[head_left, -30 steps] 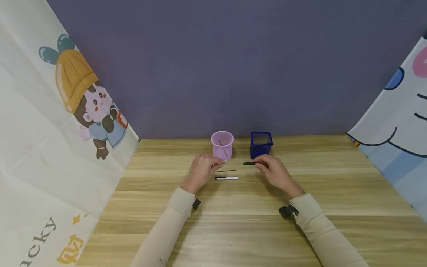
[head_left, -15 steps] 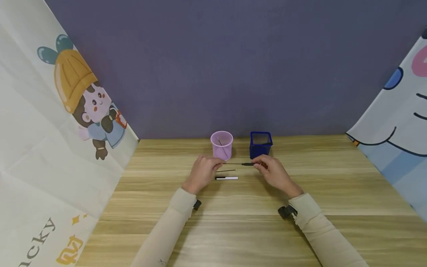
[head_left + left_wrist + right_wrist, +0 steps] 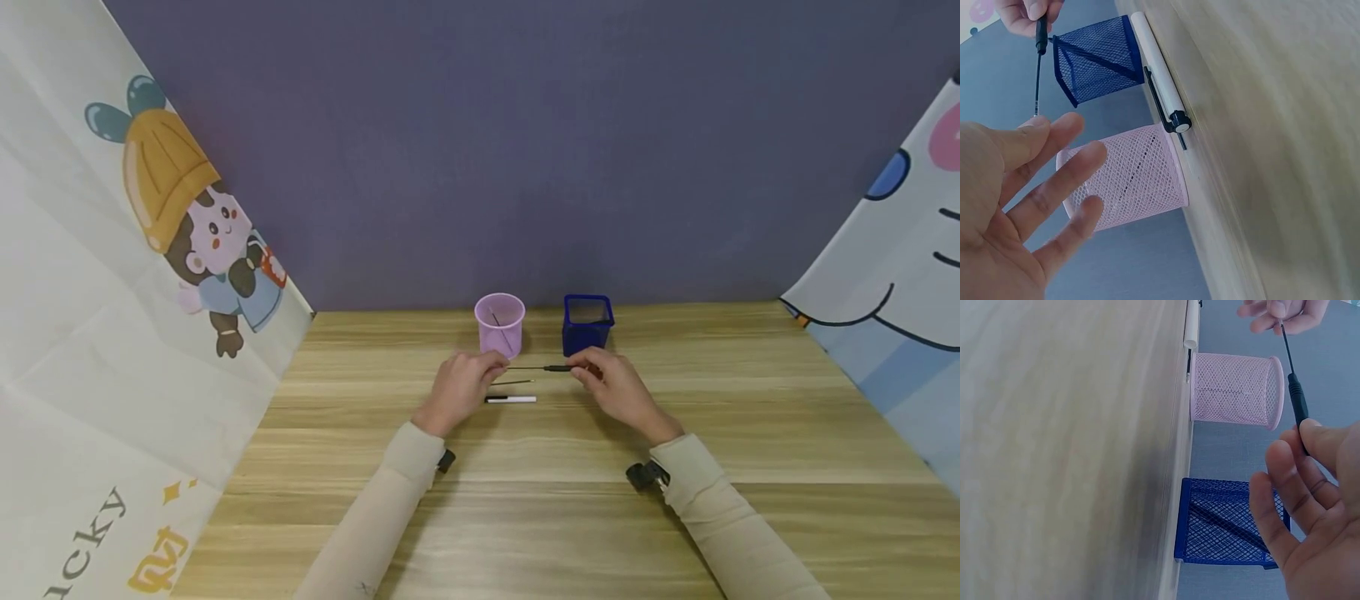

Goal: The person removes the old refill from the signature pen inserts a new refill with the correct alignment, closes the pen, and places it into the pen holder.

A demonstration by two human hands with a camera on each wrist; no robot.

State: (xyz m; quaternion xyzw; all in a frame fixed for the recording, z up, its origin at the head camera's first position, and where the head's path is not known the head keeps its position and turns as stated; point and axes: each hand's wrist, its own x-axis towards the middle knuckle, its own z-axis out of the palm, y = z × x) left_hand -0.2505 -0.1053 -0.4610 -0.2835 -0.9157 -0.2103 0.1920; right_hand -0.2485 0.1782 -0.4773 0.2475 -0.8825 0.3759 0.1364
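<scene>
Both hands hold one slim object, a thin rod with a black ribbed handle [image 3: 1297,400], level above the table in front of two mesh cups. My right hand [image 3: 611,387] pinches the black end between thumb and fingers. At the other end, my left hand [image 3: 459,387] pinches the thin rod's tip between thumb and index finger, its other fingers spread in the left wrist view. Below them on the table lie a white pen [image 3: 517,400] with a black clip end and a thin dark rod [image 3: 513,382] with a pale tip.
A pink mesh cup [image 3: 500,337] with a thin dark rod in it stands behind the left hand. Beside it is a square blue mesh cup [image 3: 585,333] with a black stick leaning inside. A dark wall [image 3: 525,150] rises behind the wooden table [image 3: 540,517].
My left hand has shifted slightly right, and a shorter length of the thin rod shows between the hands. My right hand stays almost in place.
</scene>
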